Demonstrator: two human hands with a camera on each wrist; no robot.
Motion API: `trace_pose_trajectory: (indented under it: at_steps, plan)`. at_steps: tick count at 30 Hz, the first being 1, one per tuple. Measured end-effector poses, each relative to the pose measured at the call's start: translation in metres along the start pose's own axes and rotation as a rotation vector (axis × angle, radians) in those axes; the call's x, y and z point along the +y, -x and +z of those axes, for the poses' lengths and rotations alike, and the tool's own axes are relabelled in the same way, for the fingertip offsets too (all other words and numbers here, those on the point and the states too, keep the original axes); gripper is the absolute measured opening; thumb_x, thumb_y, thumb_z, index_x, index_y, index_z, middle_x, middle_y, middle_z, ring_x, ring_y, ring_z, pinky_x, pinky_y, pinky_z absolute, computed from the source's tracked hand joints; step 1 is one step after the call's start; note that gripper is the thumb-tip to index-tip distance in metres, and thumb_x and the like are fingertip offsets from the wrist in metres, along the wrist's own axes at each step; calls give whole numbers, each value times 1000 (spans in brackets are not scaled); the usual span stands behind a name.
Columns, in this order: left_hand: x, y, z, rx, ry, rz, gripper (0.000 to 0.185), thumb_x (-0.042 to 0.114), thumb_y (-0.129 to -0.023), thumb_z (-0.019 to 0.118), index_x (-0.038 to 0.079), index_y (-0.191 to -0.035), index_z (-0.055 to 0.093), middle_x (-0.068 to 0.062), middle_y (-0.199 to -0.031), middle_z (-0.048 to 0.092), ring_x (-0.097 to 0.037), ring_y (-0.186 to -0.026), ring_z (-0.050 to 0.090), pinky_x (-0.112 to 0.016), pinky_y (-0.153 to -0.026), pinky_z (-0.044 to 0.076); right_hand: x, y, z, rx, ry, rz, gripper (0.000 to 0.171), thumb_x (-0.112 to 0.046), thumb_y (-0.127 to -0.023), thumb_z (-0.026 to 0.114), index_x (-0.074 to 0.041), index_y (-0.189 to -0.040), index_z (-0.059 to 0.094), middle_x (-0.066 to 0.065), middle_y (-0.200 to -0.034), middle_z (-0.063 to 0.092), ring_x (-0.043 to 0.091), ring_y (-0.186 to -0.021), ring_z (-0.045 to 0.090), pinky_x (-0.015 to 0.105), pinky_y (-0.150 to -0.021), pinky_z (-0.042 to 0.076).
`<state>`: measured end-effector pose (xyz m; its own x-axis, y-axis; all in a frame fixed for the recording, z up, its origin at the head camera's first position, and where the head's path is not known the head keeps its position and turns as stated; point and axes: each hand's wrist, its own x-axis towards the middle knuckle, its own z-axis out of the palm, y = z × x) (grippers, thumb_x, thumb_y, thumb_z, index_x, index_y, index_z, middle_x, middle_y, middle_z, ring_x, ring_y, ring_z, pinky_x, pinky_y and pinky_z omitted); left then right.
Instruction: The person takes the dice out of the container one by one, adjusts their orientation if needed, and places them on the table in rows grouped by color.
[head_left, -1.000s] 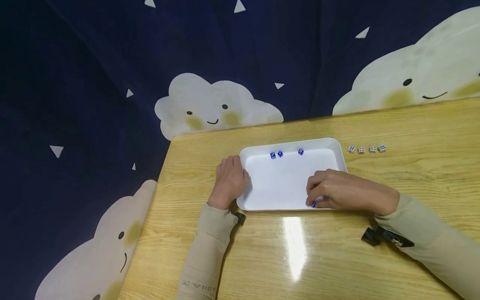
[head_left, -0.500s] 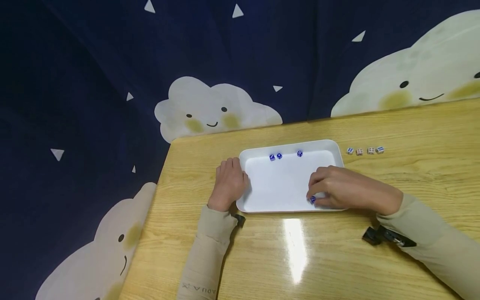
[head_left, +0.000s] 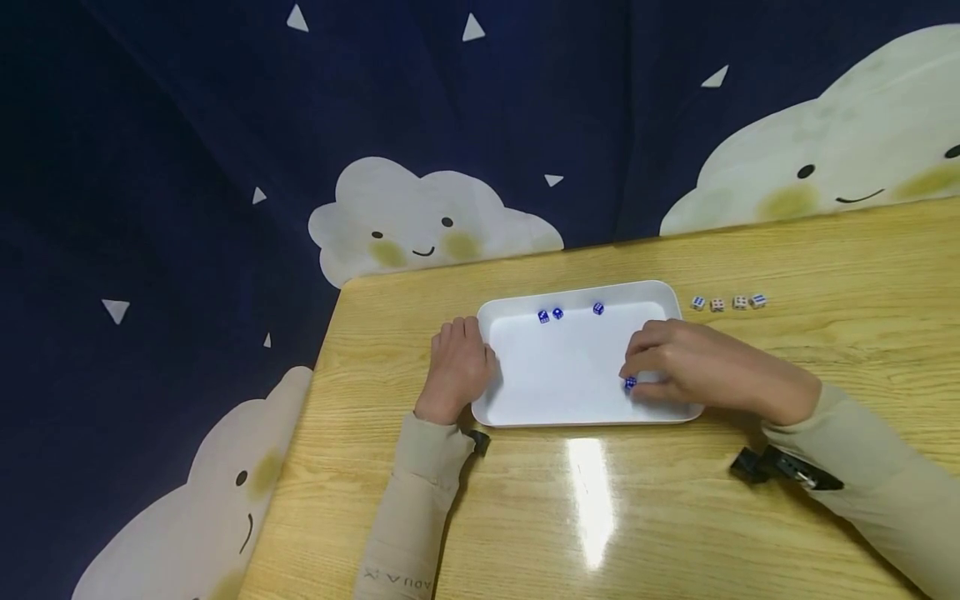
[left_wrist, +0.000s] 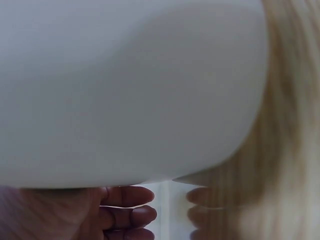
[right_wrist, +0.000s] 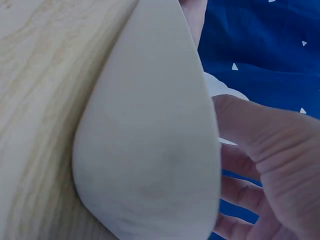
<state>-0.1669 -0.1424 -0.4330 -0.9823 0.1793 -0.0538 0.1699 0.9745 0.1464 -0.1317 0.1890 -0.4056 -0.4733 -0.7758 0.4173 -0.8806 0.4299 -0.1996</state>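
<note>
Blue die (head_left: 630, 382) pinched by right hand (head_left: 690, 367).

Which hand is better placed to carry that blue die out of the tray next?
Right. The right hand already pinches the blue die over the white tray, while the left hand rests at the tray's left edge, away from every die.

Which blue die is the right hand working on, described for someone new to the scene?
Find the white tray on the wooden table. Inside it, the blue die sits at the right hand's fingertips. Unlike the three blue dice along the tray's far wall, it lies alone, nearer the near edge.
</note>
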Motion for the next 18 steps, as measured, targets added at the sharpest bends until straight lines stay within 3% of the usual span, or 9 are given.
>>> trace_pose_trajectory:
  at_steps: [18]
  plan:
    - [1, -1, 0, -8, 4, -8, 36, 20, -102, 40, -5, -127, 48, -18, -117, 55, -35, -106, 46, -46, -97, 40, 13, 7, -22, 32, 130, 130, 23, -18, -72, 91, -20, -92, 80, -6, -89, 74, 9, -83, 66, 34, -74, 59]
